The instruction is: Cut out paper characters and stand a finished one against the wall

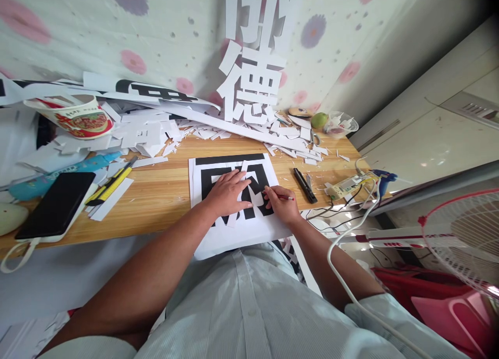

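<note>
A white sheet printed with a bold black character point(206, 187) lies at the front edge of the wooden table. White cut-out strips point(257, 199) rest over the print. My left hand point(231, 191) is spread flat on the sheet and the pieces, fingers apart, pressing them down. In my right hand point(284, 205) is a slim red pencil point(286, 197), pinched between the fingers, its tip end near the right side of the character. To the right of the sheet lies a black utility knife point(304, 185).
White offcuts point(288, 138) and a noodle cup point(78, 117) line the back. A large cut-out character point(253, 86) leans on the wall. At left lie a phone point(56, 205) and yellow cutter point(111, 182); at right, a power strip point(346, 186), blue glue gun point(384, 181) and fan point(468, 234).
</note>
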### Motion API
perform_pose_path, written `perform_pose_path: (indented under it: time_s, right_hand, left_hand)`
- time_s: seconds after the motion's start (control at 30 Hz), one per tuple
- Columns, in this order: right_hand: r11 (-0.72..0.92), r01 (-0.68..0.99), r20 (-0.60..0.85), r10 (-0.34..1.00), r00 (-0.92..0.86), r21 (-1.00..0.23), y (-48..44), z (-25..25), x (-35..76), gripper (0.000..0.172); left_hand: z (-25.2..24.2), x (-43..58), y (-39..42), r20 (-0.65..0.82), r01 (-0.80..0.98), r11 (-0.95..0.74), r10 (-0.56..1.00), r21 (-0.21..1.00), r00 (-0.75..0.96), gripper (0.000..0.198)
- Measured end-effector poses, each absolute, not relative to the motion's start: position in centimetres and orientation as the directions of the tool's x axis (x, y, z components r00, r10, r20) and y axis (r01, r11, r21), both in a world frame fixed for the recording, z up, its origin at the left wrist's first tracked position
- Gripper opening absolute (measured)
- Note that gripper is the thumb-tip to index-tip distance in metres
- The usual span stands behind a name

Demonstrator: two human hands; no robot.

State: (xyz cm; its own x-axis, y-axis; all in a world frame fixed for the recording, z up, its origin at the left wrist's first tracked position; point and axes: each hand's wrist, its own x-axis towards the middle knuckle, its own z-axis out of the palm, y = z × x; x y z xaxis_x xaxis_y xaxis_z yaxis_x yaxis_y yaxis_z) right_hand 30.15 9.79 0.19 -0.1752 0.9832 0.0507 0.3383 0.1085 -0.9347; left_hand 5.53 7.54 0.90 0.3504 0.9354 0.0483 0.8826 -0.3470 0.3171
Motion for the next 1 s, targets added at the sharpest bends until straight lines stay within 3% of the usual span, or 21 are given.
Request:
perform_pose_path:
  time_s: [1.0]
  right_hand:
    - [0.023,0.361,-0.036,0.987,-0.155,-0.932,9.2,1.5,30.3,0.049]
  left_hand:
    - [0.5,5.5,7.7,0.062,0.866,-0.358,0.931,0.348,0.36,0.078]
